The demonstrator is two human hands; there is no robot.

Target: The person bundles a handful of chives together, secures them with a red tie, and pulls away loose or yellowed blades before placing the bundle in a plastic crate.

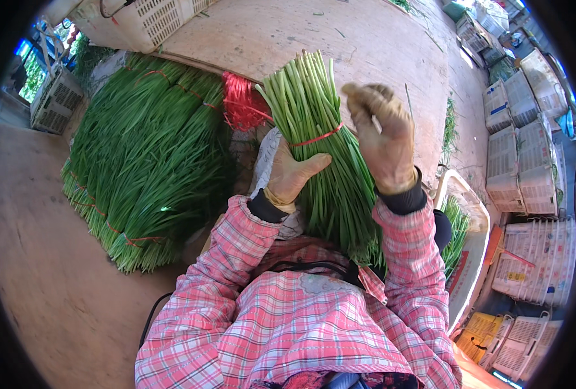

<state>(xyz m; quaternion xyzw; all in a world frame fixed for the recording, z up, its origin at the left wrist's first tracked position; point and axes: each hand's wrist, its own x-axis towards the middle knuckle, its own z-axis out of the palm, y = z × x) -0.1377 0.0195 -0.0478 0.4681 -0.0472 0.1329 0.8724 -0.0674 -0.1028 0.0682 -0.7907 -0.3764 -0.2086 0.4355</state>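
In a thin, yellowed glove, my left hand (295,172) grips a bundle of garlic chives (312,109), its thumb laid across the stems. The bundle leans over my lap, pale cut ends pointing away and green leaves towards me. A red tie (318,136) circles it just beyond my thumb. My right hand (383,131), gloved too and slightly blurred, is raised at the right of the bundle with fingers curled. Whether it pinches anything is not clear. Left of the bundle's stems lies a hank of red plastic twine (243,102).
A large pile of tied chive bundles (147,155) lies to the left. At my right stands a white tub (480,219) with more greens. A plastic crate (156,22) sits on the board (385,39) ahead; stacked crates (521,165) line the far right.
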